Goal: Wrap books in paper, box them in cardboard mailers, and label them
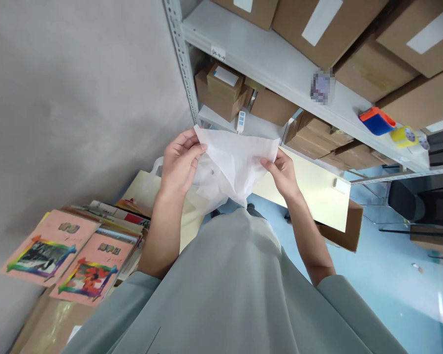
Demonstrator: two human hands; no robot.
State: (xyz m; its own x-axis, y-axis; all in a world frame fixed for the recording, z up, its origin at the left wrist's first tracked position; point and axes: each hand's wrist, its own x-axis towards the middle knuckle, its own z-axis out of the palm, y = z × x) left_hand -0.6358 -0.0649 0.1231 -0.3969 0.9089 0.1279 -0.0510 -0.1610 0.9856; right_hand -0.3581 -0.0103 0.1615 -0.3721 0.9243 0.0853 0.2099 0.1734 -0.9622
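Note:
A thin white plastic bag (239, 152) is stretched between my two hands in front of my body. My left hand (182, 160) pinches its upper left edge between thumb and fingers. At the upper right edge, my right hand (282, 172) grips it the same way, with the thumb on the near side. The bag's top edge is spread fairly straight, while its lower part hangs in creased folds above the floor. Whether anything is inside the bag cannot be seen.
Metal shelving (243, 34) holding cardboard boxes (325, 24) stands ahead. Pink booklets (92, 270) lie stacked at left beside the grey wall (77, 98). A pale yellow tabletop (317, 196) and an open carton (345, 226) are at right. A black chair (406, 201) stands further right.

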